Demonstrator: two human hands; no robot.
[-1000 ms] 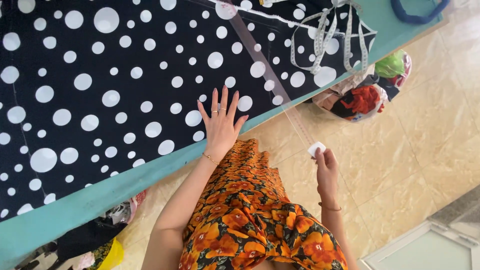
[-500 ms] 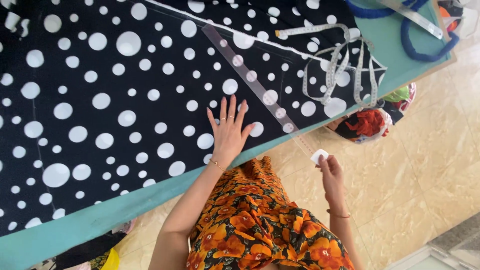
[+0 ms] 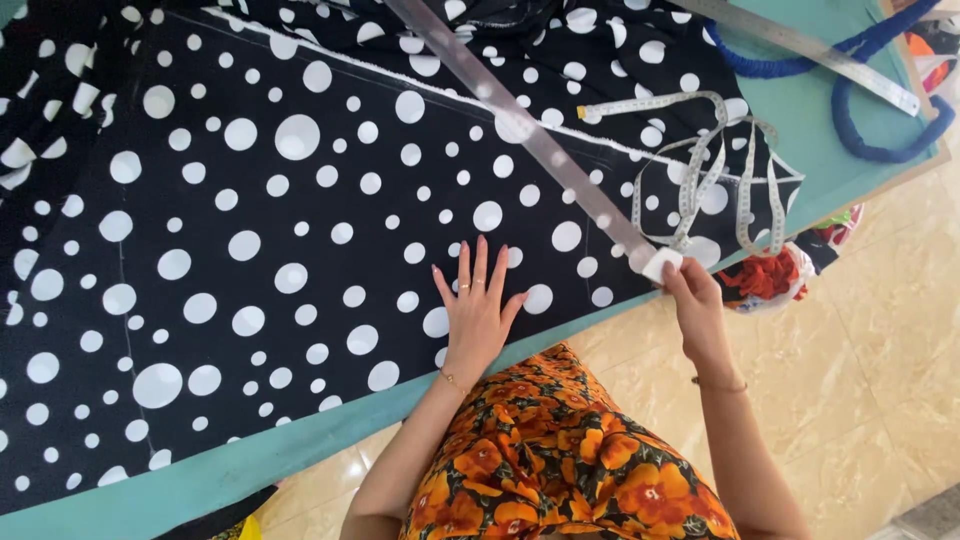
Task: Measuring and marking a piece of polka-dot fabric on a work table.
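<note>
Teal covers the surface (image 3: pixel 250 465), which runs slantwise across the view above a glossy beige tile floor (image 3: pixel 880 400). Most of it lies under a black fabric (image 3: pixel 250 250) with white dots of several sizes, spread flat, with a thin pale line drawn across its upper part.

The left hand (image 3: pixel 475 310) rests palm down on the fabric near the surface's near edge, its fingers (image 3: pixel 480 262) spread wide and straight, gripping nothing. The right hand (image 3: pixel 695 305) is at the same edge, further to the right, its fingers pinched shut on a small white chalk (image 3: pixel 662 264). The chalk touches the near end of a long clear ruler (image 3: pixel 520 125), which lies on the fabric and runs away from the person toward the top of the view. Both wrists carry a thin bracelet.

Just beyond the right hand a pale measuring tape (image 3: pixel 700 170) lies in loose loops on the fabric, partly over the ruler's end. Farther off, on bare teal, lie a metal ruler (image 3: pixel 830 55) and a blue cord (image 3: pixel 880 150) bent in a curve. Below the surface's corner, near the right hand, a bag of red and dark scraps (image 3: pixel 770 280) sits on the floor. The person wears an orange flowered garment (image 3: pixel 560 460).
</note>
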